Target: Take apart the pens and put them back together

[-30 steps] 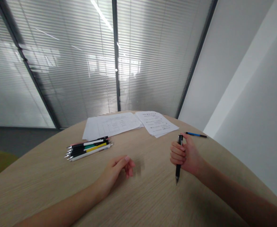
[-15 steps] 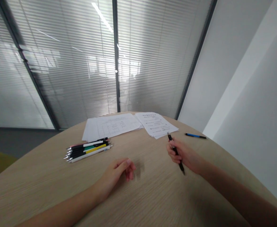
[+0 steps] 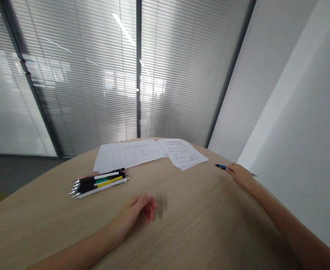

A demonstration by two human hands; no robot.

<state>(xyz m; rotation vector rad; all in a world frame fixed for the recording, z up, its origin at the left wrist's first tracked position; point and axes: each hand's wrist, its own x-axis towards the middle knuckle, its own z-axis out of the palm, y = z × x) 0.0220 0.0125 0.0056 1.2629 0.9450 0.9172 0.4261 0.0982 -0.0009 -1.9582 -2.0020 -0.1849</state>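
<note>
My right hand (image 3: 240, 174) reaches to the far right rim of the round wooden table (image 3: 182, 232). Its fingers are curled down over a blue pen (image 3: 220, 166), whose end shows just left of the fingertips. A thin dark end of the black pen (image 3: 252, 174) sticks out on the hand's right side. My left hand (image 3: 138, 210) rests on the table near the middle, fingers loosely bent and holding nothing. A bundle of several pens (image 3: 100, 182) lies to its upper left.
Two spreads of printed paper sheets, a wide one (image 3: 129, 153) and a smaller one (image 3: 183, 153), lie at the table's far side. Glass walls with blinds (image 3: 97, 75) stand behind. A white wall (image 3: 294, 93) runs close along the right edge.
My right hand has carried the black pen from mid-table away to the far right edge, beside the blue pen. The left hand has stayed put. The view has shifted slightly.
</note>
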